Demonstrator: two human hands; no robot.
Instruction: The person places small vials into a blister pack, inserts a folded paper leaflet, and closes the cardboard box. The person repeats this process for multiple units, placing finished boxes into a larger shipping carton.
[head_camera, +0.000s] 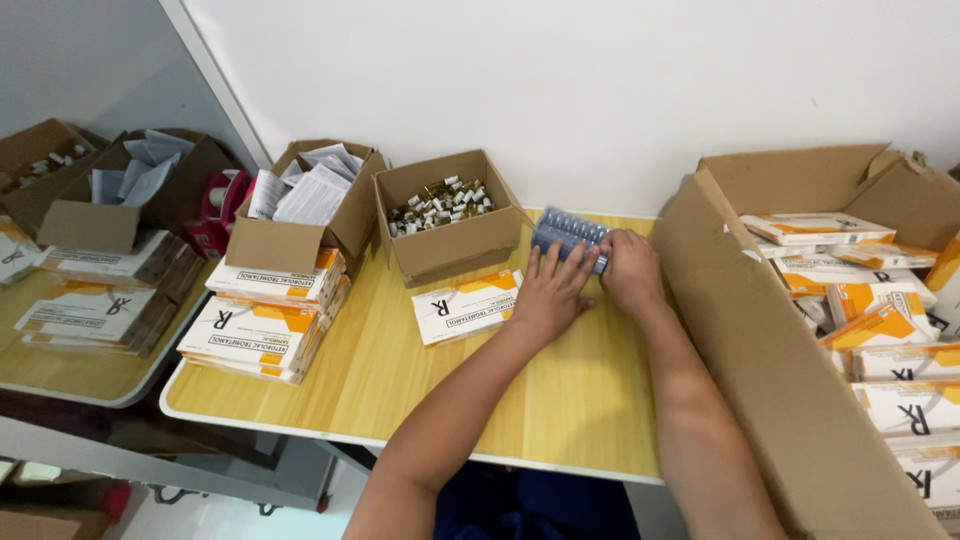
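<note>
While both hands press blue plastic tray (567, 236) flat on table (560, 400), left hand (548, 292) spreads fingers steadying near edge, right hand (628, 268) curls over far end; box of vials (447, 213) just beside.

Colours and patterns, bench top, as seen over my own hands.

Under my left hand (548, 292) and right hand (630, 268): blister tray (566, 232), grey-blue with a regular grid of raised cells. Beneath both hands, table (560, 400) in pale yellow wood grain with a white edge. Just left of my left hand, flat carton (462, 305), white with an orange panel and black lettering. Beyond it, open box (450, 215) in plain brown cardboard holding vials (440, 205) with gold and white tops. Right of my right hand, large box (770, 350), brown, filled with white-and-orange cartons (880, 300).
</note>
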